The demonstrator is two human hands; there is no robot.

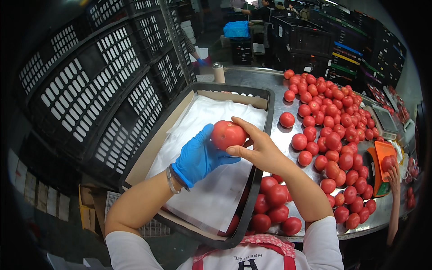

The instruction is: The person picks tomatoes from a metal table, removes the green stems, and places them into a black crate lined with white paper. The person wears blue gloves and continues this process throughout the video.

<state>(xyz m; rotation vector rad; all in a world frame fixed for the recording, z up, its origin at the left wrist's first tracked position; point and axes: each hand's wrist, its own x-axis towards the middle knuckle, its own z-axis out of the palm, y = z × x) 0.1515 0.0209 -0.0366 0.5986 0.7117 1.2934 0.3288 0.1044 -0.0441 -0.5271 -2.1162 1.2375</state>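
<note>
A single red tomato (228,135) is held between my two hands over a black plastic crate (270,116). My left hand (199,157), in a blue disposable glove, supports it from the left and below. Bare fingers of my right hand (261,145) curl around its right side. Beneath them, white sheets (209,195) cover most of the crate's inside, and brown cardboard (148,153) lines its walls. A few tomatoes show at the crate's lower right edge, partly hidden by the sheet.
Loose tomatoes (332,140) spread over the metal table (266,81), right of the crate. An orange scale (381,158) stands at the right, where another person's hand (393,172) holds tomatoes. Stacked black crates (94,84) rise at the left. A beige bottle (218,72) stands behind the crate.
</note>
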